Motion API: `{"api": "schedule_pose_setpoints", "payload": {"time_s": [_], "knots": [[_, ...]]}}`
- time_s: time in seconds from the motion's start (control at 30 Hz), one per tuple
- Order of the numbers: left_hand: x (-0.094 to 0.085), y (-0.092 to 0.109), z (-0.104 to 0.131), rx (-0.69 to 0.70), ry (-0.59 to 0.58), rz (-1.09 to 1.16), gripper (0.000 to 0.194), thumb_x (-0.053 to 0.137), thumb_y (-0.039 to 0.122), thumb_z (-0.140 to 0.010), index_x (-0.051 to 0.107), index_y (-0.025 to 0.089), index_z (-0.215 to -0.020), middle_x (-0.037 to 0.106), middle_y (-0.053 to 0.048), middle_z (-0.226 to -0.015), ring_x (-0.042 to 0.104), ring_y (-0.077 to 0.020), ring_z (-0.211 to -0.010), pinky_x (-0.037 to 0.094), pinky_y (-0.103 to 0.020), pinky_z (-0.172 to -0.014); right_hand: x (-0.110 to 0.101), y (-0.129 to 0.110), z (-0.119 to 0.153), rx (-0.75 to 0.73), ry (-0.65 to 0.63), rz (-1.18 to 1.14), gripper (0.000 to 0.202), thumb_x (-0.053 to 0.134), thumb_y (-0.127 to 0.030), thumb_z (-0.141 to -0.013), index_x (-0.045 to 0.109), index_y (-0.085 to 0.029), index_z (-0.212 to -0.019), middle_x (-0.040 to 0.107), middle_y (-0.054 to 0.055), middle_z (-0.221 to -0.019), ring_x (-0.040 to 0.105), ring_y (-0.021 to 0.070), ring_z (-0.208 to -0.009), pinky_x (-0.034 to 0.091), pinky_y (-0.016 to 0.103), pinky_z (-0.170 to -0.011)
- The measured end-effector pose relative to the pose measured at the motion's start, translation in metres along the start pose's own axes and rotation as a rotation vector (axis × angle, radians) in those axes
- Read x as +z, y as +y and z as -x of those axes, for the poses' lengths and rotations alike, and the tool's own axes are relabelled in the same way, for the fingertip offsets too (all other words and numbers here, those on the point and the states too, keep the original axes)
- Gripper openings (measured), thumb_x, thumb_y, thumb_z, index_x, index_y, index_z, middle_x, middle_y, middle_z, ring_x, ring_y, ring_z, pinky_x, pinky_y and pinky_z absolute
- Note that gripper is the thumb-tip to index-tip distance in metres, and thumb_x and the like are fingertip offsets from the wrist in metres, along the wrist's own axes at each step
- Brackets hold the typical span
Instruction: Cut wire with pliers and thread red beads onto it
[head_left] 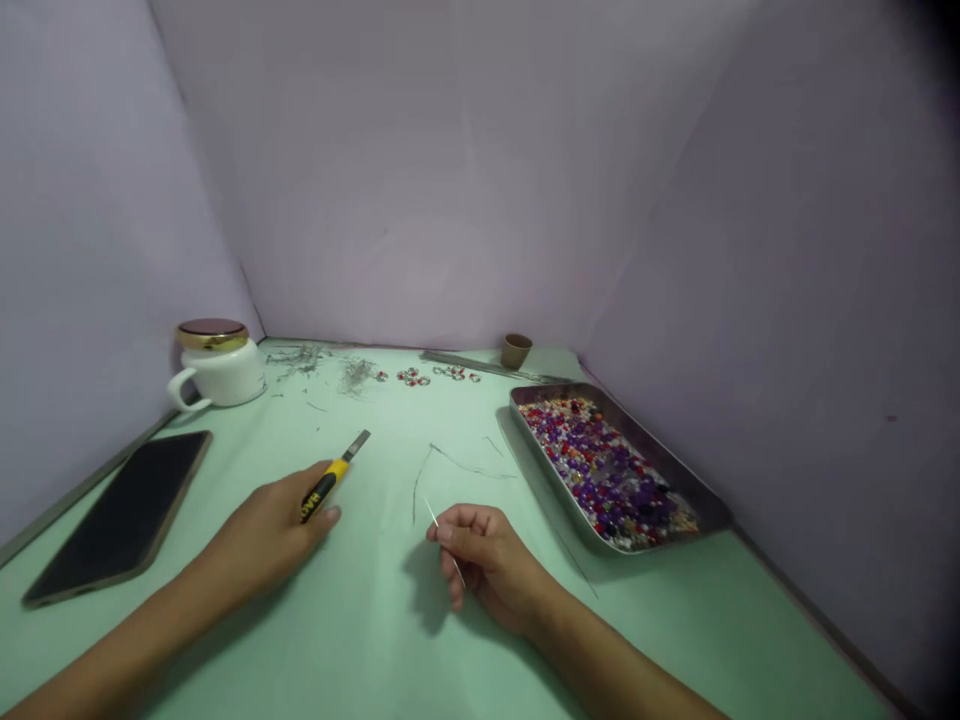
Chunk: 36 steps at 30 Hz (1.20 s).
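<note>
My left hand [266, 525] is closed around a yellow and black utility knife [330, 487], its short metal blade pointing up and to the right. To the right of it, my right hand [491, 560] pinches a thin, straight, pale piece of wire [431, 512] between thumb and fingertips, and the lower end shows below the fingers. Just beyond the right hand lies a bent thin wire [469, 468] on the green tabletop [360, 610]. A metal tray [559, 495] of small mixed beads [607, 470] sits to the right of both hands.
A black phone [124, 520] lies at the left, near a white lidded mug [221, 375]. Along the back are tangled wire scraps [356, 376], several small red-and-silver beaded pieces [412, 377], a bundle of straight wires [480, 364] and a small brown cup [516, 352]. Pale walls enclose the table.
</note>
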<state>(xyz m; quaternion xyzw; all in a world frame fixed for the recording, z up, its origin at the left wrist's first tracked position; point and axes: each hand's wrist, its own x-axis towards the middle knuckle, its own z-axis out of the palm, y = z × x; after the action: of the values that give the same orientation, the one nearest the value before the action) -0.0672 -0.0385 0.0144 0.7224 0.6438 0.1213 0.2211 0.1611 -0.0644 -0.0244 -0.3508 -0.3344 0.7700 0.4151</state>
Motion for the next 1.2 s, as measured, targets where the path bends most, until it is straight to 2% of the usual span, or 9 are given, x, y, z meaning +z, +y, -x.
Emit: {"api": "schedule_pose_setpoints", "payload": {"time_s": [0.17,0.3,0.47,0.67,0.9,0.97,1.03,1.1,1.2], "knots": [[-0.005,-0.005,-0.022,-0.024,0.070,-0.369,0.037,0.040,0.043,-0.074,0.050,0.023,-0.104,0.060,-0.008,-0.096,0.057,-0.0267,-0.083,0.038,-0.032,-0.060,0.002,0.001,0.001,-0.046,0.011,-0.015,0.030,0.072,-0.034,-0.061,0.058,-0.009,-0.071,0.055,-0.001,-0.045,0.047,0.0065,-0.033,0.041,0.018,-0.032],[-0.007,0.000,-0.044,-0.018,0.111,-0.420,0.035,0.041,0.046,-0.074,0.053,0.021,-0.095,0.061,-0.010,-0.093,0.058,-0.0262,-0.083,0.039,-0.031,-0.060,0.005,0.003,0.002,-0.074,0.009,0.001,0.033,0.073,-0.035,-0.060,0.057,-0.009,-0.072,0.056,-0.001,-0.046,0.047,0.0068,-0.034,0.040,0.018,-0.033],[-0.002,0.001,-0.066,-0.033,0.220,-0.477,0.040,0.039,0.044,-0.076,0.050,0.018,-0.104,0.059,-0.013,-0.096,0.056,-0.0293,-0.088,0.041,-0.035,-0.064,0.003,0.006,0.001,-0.093,-0.001,-0.004,0.035,0.072,-0.037,-0.060,0.057,-0.009,-0.073,0.056,0.000,-0.046,0.047,0.0070,-0.033,0.040,0.019,-0.034],[0.004,-0.011,-0.073,-0.117,0.339,-0.523,0.046,0.030,0.041,-0.081,0.049,0.010,-0.107,0.058,-0.020,-0.095,0.055,-0.0339,-0.087,0.042,-0.041,-0.064,0.002,0.007,-0.001,-0.089,-0.013,-0.009,0.034,0.073,-0.036,-0.059,0.057,-0.008,-0.072,0.057,0.001,-0.046,0.047,0.0077,-0.033,0.040,0.020,-0.034],[0.005,-0.008,-0.068,-0.036,0.396,-0.499,0.045,0.034,0.034,-0.079,0.054,0.004,-0.106,0.057,-0.025,-0.096,0.047,-0.0408,-0.098,0.037,-0.050,-0.075,0.003,0.005,-0.001,-0.064,-0.009,0.002,0.031,0.072,-0.033,-0.060,0.057,-0.009,-0.071,0.057,0.000,-0.045,0.048,0.0081,-0.033,0.041,0.020,-0.034],[0.007,0.000,-0.064,-0.003,0.414,-0.442,0.045,0.033,0.033,-0.080,0.053,0.006,-0.110,0.056,-0.022,-0.105,0.046,-0.0378,-0.103,0.035,-0.049,-0.083,0.002,0.006,-0.001,-0.064,-0.013,0.007,0.030,0.072,-0.033,-0.061,0.057,-0.009,-0.071,0.057,0.001,-0.045,0.048,0.0081,-0.032,0.042,0.020,-0.033],[0.010,0.012,-0.059,0.035,0.395,-0.351,0.044,0.029,0.034,-0.083,0.053,0.012,-0.113,0.058,-0.014,-0.109,0.051,-0.0283,-0.100,0.039,-0.038,-0.083,0.002,0.006,-0.001,-0.066,-0.018,0.011,0.030,0.071,-0.033,-0.062,0.057,-0.009,-0.072,0.058,0.001,-0.046,0.049,0.0083,-0.033,0.042,0.020,-0.033],[0.015,0.026,-0.053,0.075,0.310,-0.257,0.041,0.030,0.038,-0.083,0.061,0.017,-0.099,0.066,-0.005,-0.091,0.060,-0.0191,-0.081,0.044,-0.027,-0.071,0.002,0.005,-0.001,-0.061,-0.018,0.019,0.029,0.071,-0.033,-0.062,0.057,-0.009,-0.072,0.058,0.001,-0.046,0.049,0.0084,-0.033,0.042,0.020,-0.034],[0.014,0.042,-0.044,0.095,0.266,-0.197,0.035,0.035,0.038,-0.079,0.064,0.021,-0.091,0.067,-0.002,-0.084,0.060,-0.0176,-0.075,0.045,-0.025,-0.065,0.003,0.005,0.000,-0.057,-0.011,0.025,0.028,0.070,-0.033,-0.062,0.057,-0.009,-0.072,0.057,0.000,-0.046,0.049,0.0081,-0.033,0.042,0.020,-0.034]]}}
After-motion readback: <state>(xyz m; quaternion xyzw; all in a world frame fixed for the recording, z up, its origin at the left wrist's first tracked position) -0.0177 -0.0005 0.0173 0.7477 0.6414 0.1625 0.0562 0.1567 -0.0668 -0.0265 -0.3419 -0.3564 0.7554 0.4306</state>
